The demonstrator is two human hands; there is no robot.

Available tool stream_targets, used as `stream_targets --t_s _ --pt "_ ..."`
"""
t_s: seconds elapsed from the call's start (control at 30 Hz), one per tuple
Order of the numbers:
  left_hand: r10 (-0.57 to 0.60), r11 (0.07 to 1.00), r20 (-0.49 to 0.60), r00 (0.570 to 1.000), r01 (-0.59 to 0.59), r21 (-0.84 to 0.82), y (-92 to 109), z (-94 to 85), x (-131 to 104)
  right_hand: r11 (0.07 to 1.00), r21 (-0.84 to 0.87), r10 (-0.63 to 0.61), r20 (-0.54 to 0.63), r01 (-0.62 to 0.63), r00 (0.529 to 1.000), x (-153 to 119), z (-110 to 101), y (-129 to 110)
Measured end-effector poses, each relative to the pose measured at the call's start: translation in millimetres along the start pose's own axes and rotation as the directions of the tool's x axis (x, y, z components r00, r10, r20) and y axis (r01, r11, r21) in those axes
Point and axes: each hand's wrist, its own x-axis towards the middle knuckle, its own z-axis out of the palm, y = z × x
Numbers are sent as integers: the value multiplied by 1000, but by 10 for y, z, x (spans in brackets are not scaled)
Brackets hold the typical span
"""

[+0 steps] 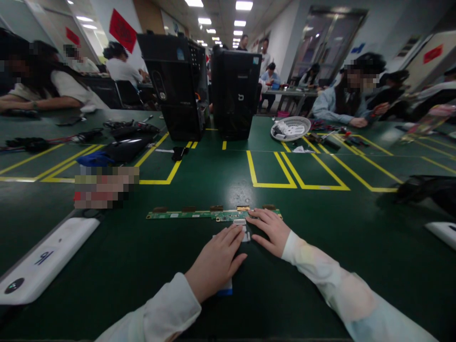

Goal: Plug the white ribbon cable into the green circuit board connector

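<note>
Left hand [215, 261] at 12 o'clock, fingers together over flat cable [225, 287], thumb apart, not pinching. Right hand [270, 230] at 1 o'clock, fingers spread, over green circuit board [199, 215], which lies flat across 12. Best: cable square to board, light even pressure, fingers off copper-coloured tabs [243, 208].

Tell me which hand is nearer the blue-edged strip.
Left. The left hand partly covers the blue-edged strip; the right hand is farther away, at the green circuit board.

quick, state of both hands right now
Left hand: open, palm down over the white cable.
Right hand: open, fingers at the green circuit board.
</note>
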Motion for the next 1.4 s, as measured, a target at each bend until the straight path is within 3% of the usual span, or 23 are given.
stream_targets --t_s 0.23,0.53,0.83,1.0,1.1,1.23,1.4 --pt "23 1000 1 1000 -23 -21 -33 0 29 1000 24 -12 -3 12 1000 -11 -24 -7" --pt "69 997 57 996 -67 -35 -51 -168 81 999 34 -12 -1 12 1000 -23 -23 -4" --pt "70 996 -15 997 -70 -51 -82 -99 52 1000 10 -25 -26 26 999 5 9 23" --pt "56 998 -65 996 -58 -23 -98 -170 24 999 -19 -30 -25 30 999 13 47 47" --pt "-19 1000 -114 993 19 -1 -51 -263 -102 999 -38 -35 -26 34 999 16 63 59" --pt "-68 996 -97 993 73 50 -33 -319 -430 998 -50 -47 -21 46 999 16 85 77" --pt "-213 960 -192 958 241 141 -374 -221 -888 997 -63 -51 -48 48 998 6 105 90"
